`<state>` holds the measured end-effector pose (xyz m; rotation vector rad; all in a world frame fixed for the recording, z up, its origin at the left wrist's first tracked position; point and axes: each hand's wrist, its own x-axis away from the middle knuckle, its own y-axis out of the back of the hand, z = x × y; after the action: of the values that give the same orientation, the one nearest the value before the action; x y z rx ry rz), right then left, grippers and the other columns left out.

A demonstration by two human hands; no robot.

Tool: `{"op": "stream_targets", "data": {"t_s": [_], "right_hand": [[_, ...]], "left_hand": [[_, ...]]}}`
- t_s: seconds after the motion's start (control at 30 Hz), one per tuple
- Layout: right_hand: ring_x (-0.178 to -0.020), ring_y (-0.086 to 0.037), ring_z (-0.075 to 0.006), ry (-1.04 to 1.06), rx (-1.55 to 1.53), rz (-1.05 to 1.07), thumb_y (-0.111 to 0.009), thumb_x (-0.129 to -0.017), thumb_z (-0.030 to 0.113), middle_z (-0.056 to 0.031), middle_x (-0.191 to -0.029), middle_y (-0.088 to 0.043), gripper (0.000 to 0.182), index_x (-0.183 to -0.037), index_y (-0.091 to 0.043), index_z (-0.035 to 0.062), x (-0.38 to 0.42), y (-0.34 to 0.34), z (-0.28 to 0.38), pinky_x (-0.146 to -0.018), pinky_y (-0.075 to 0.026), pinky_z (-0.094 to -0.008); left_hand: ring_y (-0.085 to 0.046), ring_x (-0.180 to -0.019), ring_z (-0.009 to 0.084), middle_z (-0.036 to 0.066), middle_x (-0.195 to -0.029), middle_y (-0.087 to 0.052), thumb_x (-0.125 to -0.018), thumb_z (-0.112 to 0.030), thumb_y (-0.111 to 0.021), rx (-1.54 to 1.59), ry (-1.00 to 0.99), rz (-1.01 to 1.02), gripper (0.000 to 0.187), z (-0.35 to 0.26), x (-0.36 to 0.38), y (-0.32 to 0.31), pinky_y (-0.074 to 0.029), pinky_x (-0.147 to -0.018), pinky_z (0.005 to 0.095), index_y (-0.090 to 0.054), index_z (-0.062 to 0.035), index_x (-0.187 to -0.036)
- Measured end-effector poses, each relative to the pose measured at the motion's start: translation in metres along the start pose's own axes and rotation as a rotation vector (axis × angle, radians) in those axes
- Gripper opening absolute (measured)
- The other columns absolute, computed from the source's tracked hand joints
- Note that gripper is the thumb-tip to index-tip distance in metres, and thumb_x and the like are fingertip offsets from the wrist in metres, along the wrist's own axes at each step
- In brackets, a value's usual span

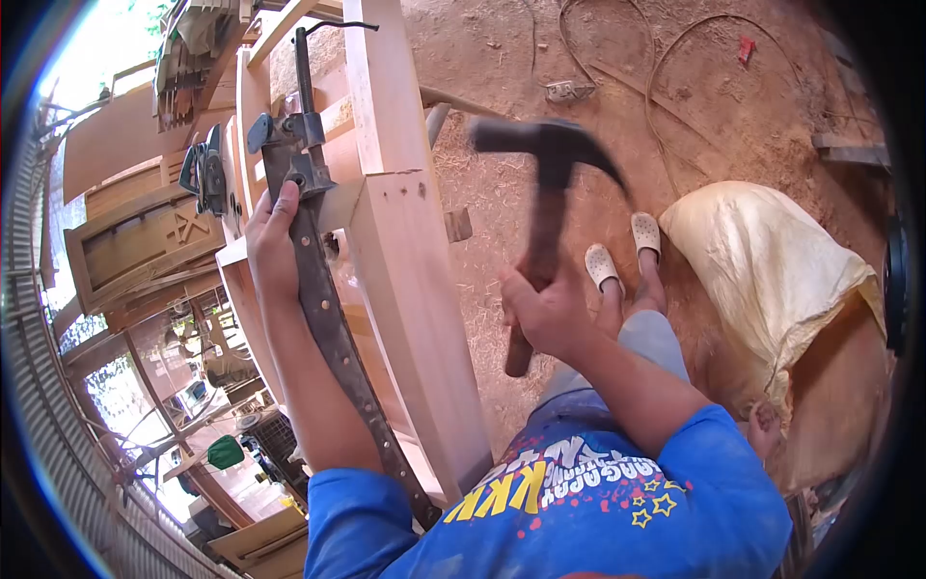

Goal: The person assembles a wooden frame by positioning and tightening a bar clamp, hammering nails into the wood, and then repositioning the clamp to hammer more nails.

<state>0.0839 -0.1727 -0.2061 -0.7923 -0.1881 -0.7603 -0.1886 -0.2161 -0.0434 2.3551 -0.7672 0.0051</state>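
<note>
My right hand (548, 311) is closed around the wooden handle of a claw hammer (552, 145), raised above the floor to the right of the wooden frame, its head slightly blurred. My left hand (274, 227) grips a long dark metal bar clamp (323, 299) with a row of holes, the thumb just below its sliding jaw (307, 179). This clamp lies lengthwise along the pale wooden frame (410, 280). The fingers behind the bar are partly hidden. Dark nail or hole marks show on the beam near a joint.
A green-and-black power tool (204, 174) rests beyond the frame. A carved wooden panel (145, 246) stands at left. On the right sits a pale sack (772, 270). A cable (661, 68) and an outlet box (569, 92) lie on the dirt floor near my clogs (603, 262).
</note>
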Motion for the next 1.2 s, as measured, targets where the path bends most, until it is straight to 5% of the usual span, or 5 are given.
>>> {"op": "stream_targets", "data": {"t_s": [0.23, 0.47, 0.57, 0.6, 1.2], "right_hand": [[-0.072, -0.064, -0.0273, -0.063, 0.321, 0.137, -0.069, -0.093, 0.020, -0.0112, -0.075, -0.060, 0.032, -0.114, -0.055, 0.0011, -0.003, 0.007, -0.011, -0.069, -0.051, -0.0415], [-0.063, -0.061, -0.0134, -0.245, 0.726, 0.302, -0.069, -0.094, 0.017, -0.0036, -0.068, -0.059, 0.020, -0.091, -0.057, 0.0016, -0.031, 0.021, 0.012, -0.058, -0.050, -0.0348], [-0.066, -0.062, -0.0241, 0.057, 0.787, 0.253, -0.070, -0.086, 0.016, -0.0130, -0.074, -0.062, 0.019, -0.097, -0.061, 0.0024, -0.043, 0.065, 0.018, -0.063, -0.050, -0.0410], [-0.088, -0.067, -0.0447, 0.008, 0.962, 0.305, -0.066, -0.088, 0.018, -0.0239, -0.090, -0.068, 0.027, -0.111, -0.064, 0.0038, -0.047, 0.070, 0.048, -0.076, -0.052, -0.0501], [-0.062, -0.057, -0.0206, 0.642, 1.365, -0.097, -0.072, -0.091, 0.015, -0.0120, -0.071, -0.060, 0.019, -0.104, -0.072, 0.0013, -0.225, -0.005, 0.257, -0.062, -0.046, -0.0375]], "left_hand": [[-0.063, -0.075, 0.0050, -0.001, -0.095, -0.072, -0.105, -0.032, -0.064, 0.042, -0.042, -0.036, 0.033, -0.006, -0.002, -0.007, -0.049, -0.065, 0.0216, -0.070, -0.0018, -0.117], [-0.062, -0.091, 0.0066, 0.002, -0.100, -0.072, -0.104, -0.027, -0.065, 0.074, -0.033, 0.020, 0.031, 0.008, -0.005, 0.008, -0.048, -0.082, 0.0236, -0.070, -0.0009, -0.120], [-0.061, -0.092, 0.0086, 0.001, -0.101, -0.071, -0.102, -0.026, -0.068, 0.030, 0.017, 0.023, 0.033, 0.010, -0.007, 0.014, -0.048, -0.084, 0.0259, -0.069, 0.0011, -0.120], [-0.062, -0.093, 0.0086, 0.002, -0.101, -0.072, -0.100, -0.024, -0.070, 0.073, 0.043, 0.021, 0.033, 0.004, -0.006, 0.013, -0.048, -0.084, 0.0251, -0.069, 0.0018, -0.121], [-0.071, -0.084, 0.0204, 0.011, -0.094, -0.074, -0.093, -0.025, -0.074, -0.054, -0.064, 0.025, 0.048, 0.003, -0.018, 0.027, -0.054, -0.080, 0.0348, -0.066, 0.0029, -0.131]]}}
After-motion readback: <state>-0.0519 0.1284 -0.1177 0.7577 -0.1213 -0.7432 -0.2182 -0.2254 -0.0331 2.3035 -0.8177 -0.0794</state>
